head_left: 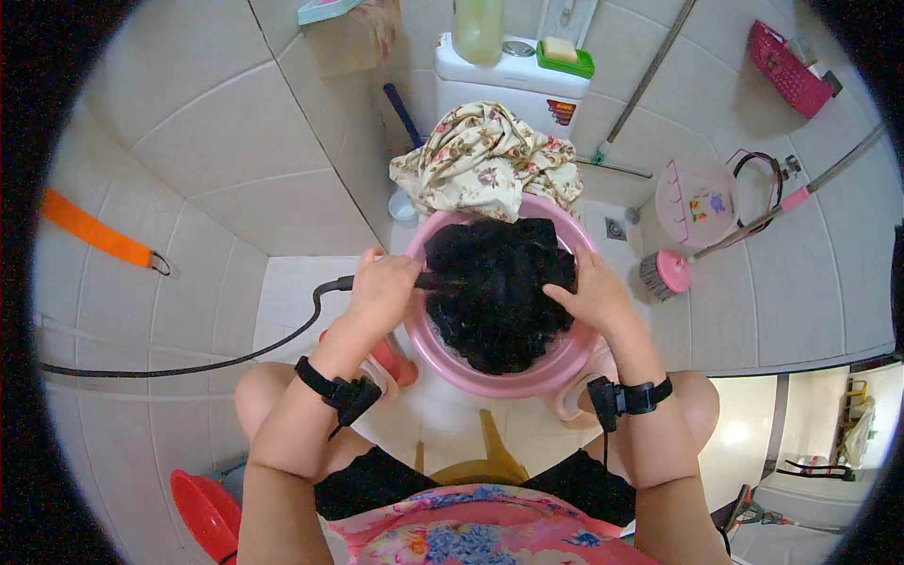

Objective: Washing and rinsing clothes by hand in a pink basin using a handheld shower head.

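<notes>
A pink basin [452, 373] stands on the floor between my feet, holding a bunched black mass [504, 297] that looks like wet cloth. My left hand [381, 290] is closed at the basin's left rim around a black rod-like handle [435, 282] with a cable at its back end; its tip is lost against the black mass. At the right rim, my right hand [599, 294] rests with thumb and fingers apart, the thumb touching the black mass. A floral cloth [490, 165] lies heaped against the far rim.
Behind the heap stands a white toilet tank [504, 80] carrying a bottle [478, 33] and green soap dish [570, 64]. The black cable [217, 363] runs left. To the right are a pink brush [667, 273] and a pole [650, 71]. A red basin [202, 513] sits at lower left.
</notes>
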`<state>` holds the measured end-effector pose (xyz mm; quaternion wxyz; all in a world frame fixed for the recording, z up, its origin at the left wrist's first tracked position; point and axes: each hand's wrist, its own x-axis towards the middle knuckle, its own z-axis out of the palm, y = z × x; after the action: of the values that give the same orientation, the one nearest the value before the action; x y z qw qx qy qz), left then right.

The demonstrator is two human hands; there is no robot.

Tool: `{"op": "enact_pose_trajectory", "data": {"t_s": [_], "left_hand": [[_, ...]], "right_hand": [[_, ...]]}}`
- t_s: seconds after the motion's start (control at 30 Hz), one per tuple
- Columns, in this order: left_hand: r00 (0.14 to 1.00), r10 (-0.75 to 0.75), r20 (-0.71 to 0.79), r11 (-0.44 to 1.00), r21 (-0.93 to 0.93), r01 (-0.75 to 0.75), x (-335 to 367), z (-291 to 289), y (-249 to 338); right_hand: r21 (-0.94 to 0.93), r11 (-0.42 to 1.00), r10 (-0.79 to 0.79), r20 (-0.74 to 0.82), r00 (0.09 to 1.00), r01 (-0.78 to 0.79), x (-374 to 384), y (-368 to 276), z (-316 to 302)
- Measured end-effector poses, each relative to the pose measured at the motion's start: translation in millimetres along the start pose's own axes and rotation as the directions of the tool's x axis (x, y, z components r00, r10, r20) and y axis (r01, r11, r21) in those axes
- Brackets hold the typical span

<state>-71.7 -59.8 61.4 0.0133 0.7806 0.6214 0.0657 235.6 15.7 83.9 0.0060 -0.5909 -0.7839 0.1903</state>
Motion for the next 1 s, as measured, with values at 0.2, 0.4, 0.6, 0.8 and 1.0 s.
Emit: {"op": "enact_pose_trajectory", "data": {"t_s": [0.2, 0.4, 0.6, 0.8, 1.0], "left_hand": [[0.996, -0.028, 0.083, 0.999, -0.037, 0.032, -11.8, -11.8, -12.6], [0.992, -0.051, 0.114, 0.988, -0.141, 0.067, -18.8, -15.3, -25.2], [0.995, -0.092, 0.035, 0.955, -0.279, 0.098, -17.8, -10.6, -28.7], [0.988, -0.141, -0.066, 0.914, -0.391, 0.104, 7.3, -0.2, -3.7], [0.973, -0.135, -0.189, 0.899, -0.436, 0.041, 26.7, 3.2, 14.7]], "right_hand": [[0.094, 0.782, -0.602, -0.141, 0.786, 0.616, -1.8, -35.3, 39.9], [-0.207, 0.92, -0.273, 0.272, 0.923, 0.333, -0.3, -4.1, 90.0], [-0.339, 0.886, -0.084, 0.554, 0.828, 0.317, 6.8, -15.8, 67.3], [0.073, 0.923, -0.365, 0.478, 0.799, 0.378, -3.1, -17.4, 61.8], [0.029, 0.978, -0.205, -0.068, 0.976, 0.207, 17.6, -2.2, 80.9]]}}
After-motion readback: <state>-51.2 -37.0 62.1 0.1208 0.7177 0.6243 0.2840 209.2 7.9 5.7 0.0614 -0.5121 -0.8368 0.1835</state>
